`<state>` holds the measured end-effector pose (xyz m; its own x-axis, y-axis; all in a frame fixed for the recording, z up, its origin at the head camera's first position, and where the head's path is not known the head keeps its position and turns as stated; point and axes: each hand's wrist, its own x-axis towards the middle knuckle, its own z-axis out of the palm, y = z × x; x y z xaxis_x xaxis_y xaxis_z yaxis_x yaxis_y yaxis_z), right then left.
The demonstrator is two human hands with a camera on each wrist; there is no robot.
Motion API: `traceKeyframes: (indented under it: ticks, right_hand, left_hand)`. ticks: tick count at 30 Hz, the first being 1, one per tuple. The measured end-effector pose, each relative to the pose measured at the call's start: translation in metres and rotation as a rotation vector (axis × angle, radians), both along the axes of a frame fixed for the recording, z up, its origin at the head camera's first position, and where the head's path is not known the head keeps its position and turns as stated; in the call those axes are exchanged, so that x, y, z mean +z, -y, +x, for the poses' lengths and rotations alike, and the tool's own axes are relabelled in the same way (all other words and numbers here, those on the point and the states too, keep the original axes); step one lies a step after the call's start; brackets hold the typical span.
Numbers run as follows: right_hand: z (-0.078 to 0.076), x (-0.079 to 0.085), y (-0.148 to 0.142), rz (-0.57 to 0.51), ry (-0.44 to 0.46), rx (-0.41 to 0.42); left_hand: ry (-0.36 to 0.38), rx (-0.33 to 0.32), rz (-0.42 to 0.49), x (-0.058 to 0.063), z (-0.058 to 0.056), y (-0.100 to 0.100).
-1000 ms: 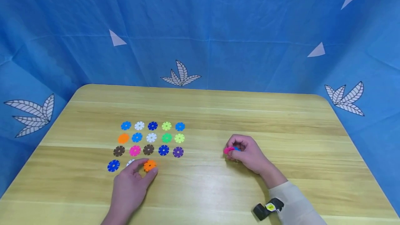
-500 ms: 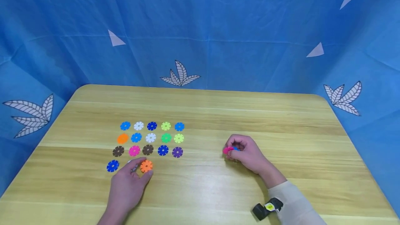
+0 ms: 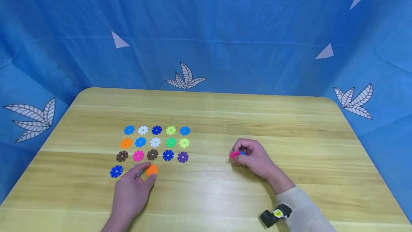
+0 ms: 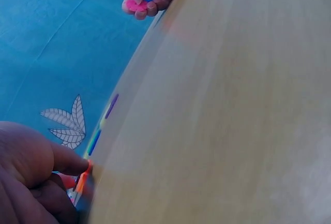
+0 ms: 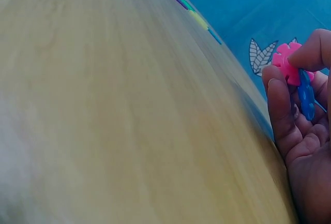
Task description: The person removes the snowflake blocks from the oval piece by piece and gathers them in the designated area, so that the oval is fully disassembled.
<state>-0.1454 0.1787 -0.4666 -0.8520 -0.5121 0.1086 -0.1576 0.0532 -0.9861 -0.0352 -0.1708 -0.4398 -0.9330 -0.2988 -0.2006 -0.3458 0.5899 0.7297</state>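
Observation:
In the head view my left hand [image 3: 131,192] is at the front row of notched plastic discs. Its thumb and index finger pinch an orange snowflake disc [image 3: 152,169] by its edges, low at the tabletop. A white disc is mostly hidden under those fingers. To the left of the hand lies a dark blue disc [image 3: 116,171]. My right hand [image 3: 252,158] stays off to the right and holds a pink snowflake disc [image 5: 285,61] and a blue disc [image 5: 306,95] between thumb and fingers. Whether more discs sit in that palm is hidden.
Behind the left hand, several discs lie flat in rows, among them a purple disc [image 3: 183,157], a green disc [image 3: 171,142] and a brown disc [image 3: 122,156]. The wooden table [image 3: 212,196] meets a blue curtain [image 3: 212,38] at the back. A black wrist strap [image 3: 276,214] is on the right sleeve.
My left hand has shifted slightly left with the orange disc, which now looks flatter. The right hand has kept its place with the pink and blue discs.

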Motion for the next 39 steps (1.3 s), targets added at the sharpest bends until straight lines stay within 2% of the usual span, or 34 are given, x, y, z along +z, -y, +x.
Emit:
traceKeyframes:
  ticks: [4, 8, 14, 19, 23, 27, 31, 39]
  right_hand:
    - [0.000, 0.001, 0.000, -0.012, 0.003, 0.010]
    - [-0.001, 0.002, -0.001, -0.021, 0.007, 0.007]
    - [-0.002, 0.001, -0.002, -0.002, 0.000, -0.020]
    - [-0.002, -0.002, -0.001, -0.069, -0.003, 0.002]
    - [-0.003, -0.003, -0.001, -0.100, 0.010, 0.011]
    - [-0.003, -0.003, 0.000, -0.094, 0.045, 0.007]
    - [-0.003, -0.002, 0.001, -0.077, 0.077, -0.006]
    - [-0.003, -0.001, 0.002, -0.022, 0.079, -0.037]
  left_hand:
    - [-0.030, 0.013, 0.024, -0.001, 0.002, -0.005]
    - [-0.052, -0.005, 0.078, -0.003, 0.006, -0.014]
    - [-0.087, -0.080, 0.202, -0.007, 0.012, -0.035]
    - [-0.129, -0.179, 0.260, -0.010, 0.013, -0.052]
    - [-0.149, -0.276, 0.255, -0.013, 0.011, -0.064]
    - [-0.138, -0.341, 0.265, -0.013, 0.008, -0.072]
    - [-0.140, -0.383, 0.281, -0.013, 0.004, -0.079]
    - [-0.197, -0.422, 0.314, -0.014, -0.006, -0.097]
